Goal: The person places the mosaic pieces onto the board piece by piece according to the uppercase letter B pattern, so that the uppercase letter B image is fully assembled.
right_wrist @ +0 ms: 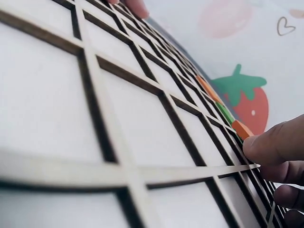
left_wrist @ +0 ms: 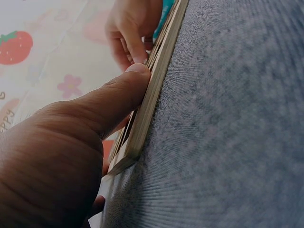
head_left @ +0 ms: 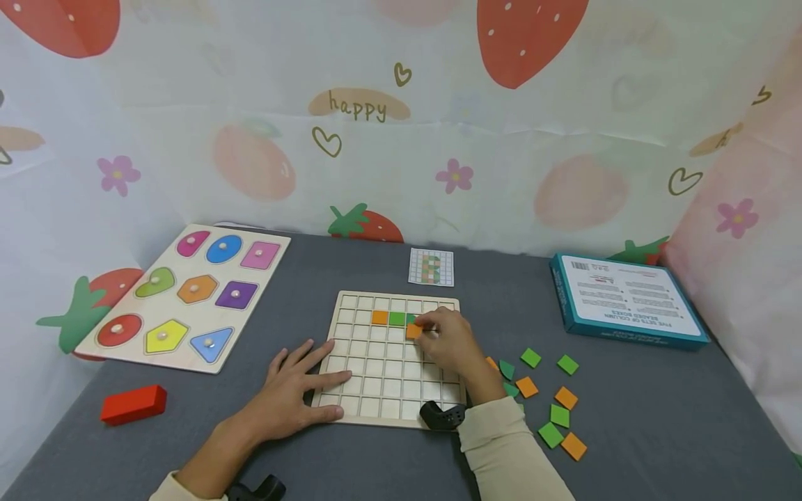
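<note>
Held orange tile (head_left: 413, 331): at the upper right of the wooden grid board (head_left: 370, 387); fingers mask part of it, so whether it sits flat in a cell I cannot tell.
Right hand (head_left: 447, 341): narrow pinch, thumb and fingertips on the tile.
Left hand (head_left: 301, 393): fingers spread over the board's left side, gripping nothing.
Neighbours: green square tile (head_left: 397, 319) and second orange tile (head_left: 379, 317), side by side in cells.
Tile handling: probably light, stiff, rather smooth; unlikely to break, could slip or catch on a divider.
Tile hold: best by opposite edges, underside free.
Board handling: likely rigid; steady at the rim.
</note>
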`<action>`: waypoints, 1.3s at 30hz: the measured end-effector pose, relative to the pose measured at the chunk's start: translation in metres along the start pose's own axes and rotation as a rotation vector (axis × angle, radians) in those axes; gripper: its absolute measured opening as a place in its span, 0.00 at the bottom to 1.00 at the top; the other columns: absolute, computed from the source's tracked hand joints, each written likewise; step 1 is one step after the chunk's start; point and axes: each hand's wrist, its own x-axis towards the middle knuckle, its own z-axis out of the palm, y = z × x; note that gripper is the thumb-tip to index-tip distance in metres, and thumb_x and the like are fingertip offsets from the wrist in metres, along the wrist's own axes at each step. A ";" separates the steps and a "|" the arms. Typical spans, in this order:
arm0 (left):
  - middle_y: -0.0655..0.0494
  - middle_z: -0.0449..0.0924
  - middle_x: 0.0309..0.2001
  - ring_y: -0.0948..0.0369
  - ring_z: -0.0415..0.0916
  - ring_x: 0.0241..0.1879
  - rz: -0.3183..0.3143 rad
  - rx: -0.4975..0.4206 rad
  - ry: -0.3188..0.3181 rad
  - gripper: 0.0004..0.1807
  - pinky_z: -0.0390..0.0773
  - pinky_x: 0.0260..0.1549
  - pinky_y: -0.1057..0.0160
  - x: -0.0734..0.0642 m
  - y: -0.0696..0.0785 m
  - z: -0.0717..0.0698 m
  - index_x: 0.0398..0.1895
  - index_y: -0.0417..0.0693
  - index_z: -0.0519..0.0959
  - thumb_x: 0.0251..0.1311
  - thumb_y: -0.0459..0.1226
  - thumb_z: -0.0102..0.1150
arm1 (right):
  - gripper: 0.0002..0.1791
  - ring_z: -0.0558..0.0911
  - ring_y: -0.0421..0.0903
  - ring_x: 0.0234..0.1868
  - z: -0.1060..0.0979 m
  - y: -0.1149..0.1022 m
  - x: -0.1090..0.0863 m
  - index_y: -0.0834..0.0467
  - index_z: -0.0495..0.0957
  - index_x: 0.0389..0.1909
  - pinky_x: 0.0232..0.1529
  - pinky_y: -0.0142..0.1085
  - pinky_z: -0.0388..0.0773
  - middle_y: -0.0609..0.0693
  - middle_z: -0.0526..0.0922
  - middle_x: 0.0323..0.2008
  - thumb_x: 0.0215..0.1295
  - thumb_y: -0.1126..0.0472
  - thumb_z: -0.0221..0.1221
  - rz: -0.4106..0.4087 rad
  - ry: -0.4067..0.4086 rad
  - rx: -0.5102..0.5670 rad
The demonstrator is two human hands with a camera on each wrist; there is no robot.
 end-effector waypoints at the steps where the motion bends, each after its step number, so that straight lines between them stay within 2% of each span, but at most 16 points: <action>1: 0.48 0.55 0.73 0.38 0.44 0.70 0.000 -0.001 0.000 0.31 0.34 0.59 0.31 0.000 0.000 0.000 0.61 0.60 0.78 0.54 0.58 0.65 | 0.12 0.75 0.49 0.41 0.000 0.000 0.000 0.59 0.85 0.45 0.43 0.45 0.73 0.47 0.80 0.40 0.59 0.67 0.65 -0.007 0.000 -0.019; 4: 0.48 0.55 0.73 0.38 0.43 0.70 -0.001 0.000 -0.002 0.31 0.34 0.59 0.31 0.000 0.000 -0.001 0.61 0.60 0.79 0.53 0.58 0.65 | 0.11 0.73 0.47 0.39 0.001 0.000 0.000 0.57 0.85 0.43 0.43 0.45 0.69 0.46 0.79 0.39 0.59 0.66 0.65 -0.010 -0.001 -0.071; 12: 0.47 0.55 0.73 0.38 0.44 0.70 -0.001 0.001 0.004 0.31 0.34 0.59 0.31 0.000 0.001 -0.001 0.60 0.60 0.79 0.53 0.58 0.65 | 0.11 0.71 0.46 0.39 0.002 -0.001 0.001 0.55 0.85 0.43 0.46 0.48 0.64 0.44 0.77 0.37 0.58 0.65 0.65 0.003 -0.009 -0.111; 18: 0.47 0.55 0.73 0.38 0.44 0.70 0.006 -0.003 0.007 0.31 0.34 0.59 0.31 0.000 0.000 -0.001 0.61 0.60 0.79 0.54 0.58 0.65 | 0.13 0.70 0.45 0.37 0.002 -0.001 0.001 0.55 0.85 0.45 0.45 0.49 0.64 0.43 0.78 0.38 0.59 0.64 0.65 -0.004 -0.018 -0.134; 24: 0.47 0.55 0.73 0.38 0.43 0.70 0.003 -0.005 -0.001 0.31 0.34 0.59 0.31 -0.001 -0.001 -0.001 0.61 0.61 0.78 0.54 0.59 0.64 | 0.15 0.74 0.47 0.39 -0.004 -0.005 -0.002 0.58 0.84 0.48 0.41 0.45 0.71 0.47 0.79 0.39 0.60 0.66 0.65 -0.033 -0.024 -0.065; 27: 0.47 0.55 0.73 0.38 0.43 0.70 0.003 -0.006 -0.003 0.31 0.34 0.59 0.31 -0.001 -0.002 0.000 0.61 0.61 0.78 0.54 0.59 0.64 | 0.16 0.75 0.52 0.43 -0.015 -0.011 -0.006 0.60 0.83 0.50 0.40 0.46 0.73 0.50 0.80 0.41 0.60 0.67 0.64 -0.024 -0.025 -0.020; 32: 0.47 0.55 0.73 0.38 0.44 0.70 0.011 -0.003 0.004 0.31 0.34 0.59 0.31 0.000 -0.002 0.000 0.61 0.60 0.79 0.54 0.58 0.65 | 0.17 0.74 0.56 0.47 -0.043 -0.024 -0.013 0.59 0.82 0.52 0.43 0.50 0.72 0.52 0.80 0.45 0.60 0.66 0.65 -0.046 0.007 -0.030; 36: 0.47 0.55 0.73 0.38 0.44 0.70 0.011 0.001 0.002 0.31 0.35 0.59 0.31 0.000 -0.002 -0.001 0.61 0.60 0.79 0.53 0.58 0.65 | 0.18 0.74 0.54 0.46 -0.066 -0.033 -0.021 0.58 0.82 0.52 0.42 0.49 0.72 0.51 0.80 0.47 0.60 0.65 0.66 -0.105 0.052 -0.073; 39: 0.47 0.55 0.73 0.38 0.44 0.70 0.009 0.005 -0.002 0.31 0.35 0.59 0.32 0.000 -0.001 0.000 0.61 0.60 0.79 0.54 0.59 0.65 | 0.18 0.73 0.51 0.46 -0.082 -0.040 -0.029 0.57 0.82 0.52 0.41 0.49 0.72 0.50 0.79 0.49 0.60 0.64 0.66 -0.115 0.078 -0.088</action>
